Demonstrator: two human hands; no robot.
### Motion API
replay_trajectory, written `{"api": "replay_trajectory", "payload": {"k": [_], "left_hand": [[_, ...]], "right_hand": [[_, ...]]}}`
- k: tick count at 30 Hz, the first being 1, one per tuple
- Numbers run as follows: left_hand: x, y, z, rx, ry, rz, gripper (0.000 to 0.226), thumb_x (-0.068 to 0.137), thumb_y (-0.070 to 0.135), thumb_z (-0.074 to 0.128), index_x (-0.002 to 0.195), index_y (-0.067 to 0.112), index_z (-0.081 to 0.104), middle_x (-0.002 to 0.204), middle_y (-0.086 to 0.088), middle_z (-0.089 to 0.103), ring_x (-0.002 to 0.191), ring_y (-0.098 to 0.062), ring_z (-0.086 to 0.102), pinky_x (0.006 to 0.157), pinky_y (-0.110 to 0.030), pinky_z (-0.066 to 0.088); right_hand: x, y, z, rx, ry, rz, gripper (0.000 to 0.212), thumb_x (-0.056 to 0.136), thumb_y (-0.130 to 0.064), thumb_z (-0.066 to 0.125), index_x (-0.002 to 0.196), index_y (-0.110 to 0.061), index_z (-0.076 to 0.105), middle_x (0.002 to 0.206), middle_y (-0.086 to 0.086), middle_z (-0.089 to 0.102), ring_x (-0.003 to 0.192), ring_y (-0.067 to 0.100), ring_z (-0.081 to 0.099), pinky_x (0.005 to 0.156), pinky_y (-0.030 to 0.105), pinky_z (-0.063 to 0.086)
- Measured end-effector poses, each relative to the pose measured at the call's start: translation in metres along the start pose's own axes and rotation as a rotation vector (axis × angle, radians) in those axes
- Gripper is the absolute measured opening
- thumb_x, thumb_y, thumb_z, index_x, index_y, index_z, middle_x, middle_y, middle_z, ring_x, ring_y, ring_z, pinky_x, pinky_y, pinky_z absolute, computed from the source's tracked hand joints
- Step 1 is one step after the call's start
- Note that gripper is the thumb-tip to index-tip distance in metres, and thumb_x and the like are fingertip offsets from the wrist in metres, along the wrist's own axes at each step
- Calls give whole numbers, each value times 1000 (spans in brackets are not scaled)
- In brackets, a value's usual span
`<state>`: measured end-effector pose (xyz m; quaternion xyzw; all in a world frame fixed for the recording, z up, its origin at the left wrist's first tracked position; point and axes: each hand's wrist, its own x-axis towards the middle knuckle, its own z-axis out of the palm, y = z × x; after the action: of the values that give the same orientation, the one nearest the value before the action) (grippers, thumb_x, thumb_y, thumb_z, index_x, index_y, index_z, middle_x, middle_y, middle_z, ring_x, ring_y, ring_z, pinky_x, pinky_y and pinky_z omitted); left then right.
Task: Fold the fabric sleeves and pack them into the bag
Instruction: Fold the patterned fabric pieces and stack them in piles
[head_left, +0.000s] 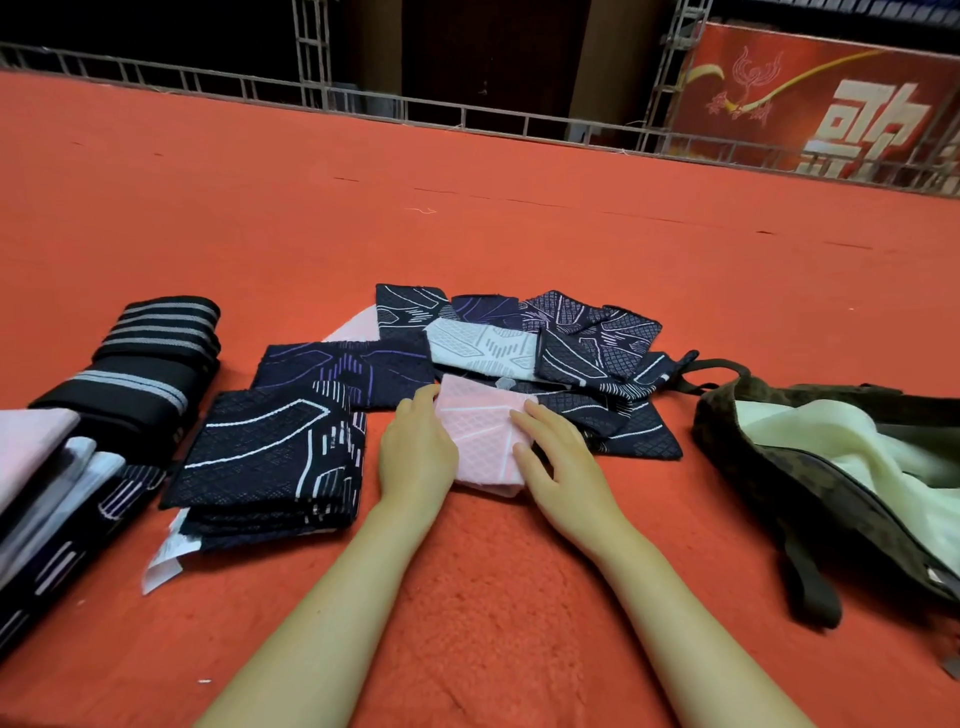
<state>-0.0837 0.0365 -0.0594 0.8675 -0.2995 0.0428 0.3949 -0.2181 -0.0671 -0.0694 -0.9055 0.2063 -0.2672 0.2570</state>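
Pink sleeve (480, 441) pressed between both hands, bag (810, 483) right.

Pink sleeve (480, 441): matt knit cloth, raised lattice. Carpet (467, 597) beneath: rough red pile. Bag (769, 467) right of sleeve: matt camouflage fabric.

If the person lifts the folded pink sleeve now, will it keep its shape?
Probably not: the pink sleeve looks thin and soft, so its folds would likely flop open unless pinched. It seems light. On the fuzzy red cloth it would likely drag rather than slide.
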Motion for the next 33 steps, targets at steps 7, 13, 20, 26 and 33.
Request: {"api": "replay_trajectory", "payload": {"k": [7,13,20,26,33], "left_hand": [[0,-3,6,78,-104,12,47,92,19,48,138,19,40,121,-15,53,110,-35,51,90,-39,39],[2,-2,3,17,-178,1,51,89,38,55,135,21,40,118,-7,64,109,-30,58,83,-35,44],[-10,6,2,-260,-152,115,64,92,18,53,149,27,24,143,-1,48,123,-27,51,96,-33,40],[-32,18,-16,-493,-53,123,59,93,4,48,147,19,30,151,3,35,138,-15,34,103,-13,21],[-35,28,-94,-474,57,336,48,95,6,46,140,20,42,140,5,46,128,-7,41,96,-8,25]], "right_hand": [[3,10,3,-118,-118,14,44,99,-28,46,142,-18,45,155,1,30,145,13,20,119,30,13],[1,8,0,-82,-100,27,43,97,-27,50,139,-19,49,153,-2,33,143,11,22,119,30,15],[4,7,0,-22,86,127,40,88,-24,61,126,-14,60,139,3,51,131,16,43,107,21,26],[-4,-14,-7,-78,24,164,45,89,-38,54,129,-18,57,129,-2,59,121,17,50,103,25,34],[-10,-76,9,527,18,246,29,95,-31,49,119,-21,60,117,-8,63,107,10,54,103,33,41]]}}
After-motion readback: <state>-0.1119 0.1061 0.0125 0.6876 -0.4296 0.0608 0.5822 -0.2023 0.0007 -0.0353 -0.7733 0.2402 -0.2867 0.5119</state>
